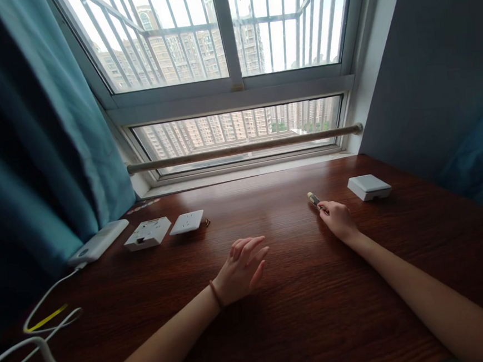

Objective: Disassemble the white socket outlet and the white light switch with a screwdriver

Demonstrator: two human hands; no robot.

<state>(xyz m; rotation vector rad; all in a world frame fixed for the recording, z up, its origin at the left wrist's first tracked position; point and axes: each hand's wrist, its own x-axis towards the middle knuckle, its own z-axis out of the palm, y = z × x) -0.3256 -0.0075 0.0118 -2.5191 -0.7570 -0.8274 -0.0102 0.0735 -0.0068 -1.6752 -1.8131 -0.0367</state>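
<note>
My right hand (340, 219) is closed on a small screwdriver (313, 199) at the right of the table. Its dark handle with a pale yellow end points away from me, and my fingers cover its near part. Over the middle of the table, my left hand (242, 265) is open with fingers apart and nothing in it. Left of the hands are a white socket panel (187, 222), two small screws (207, 222) beside it, and a white open-topped mounting box (147, 234). A closed white square box (369, 186) sits beyond my right hand.
The brown wooden table (293, 311) reaches to a barred window with a horizontal rail (243, 148). At left lie a white power bank (99, 242), its white cable (39, 344) and a yellow strip (47, 318). A blue curtain (44, 118) hangs at the left.
</note>
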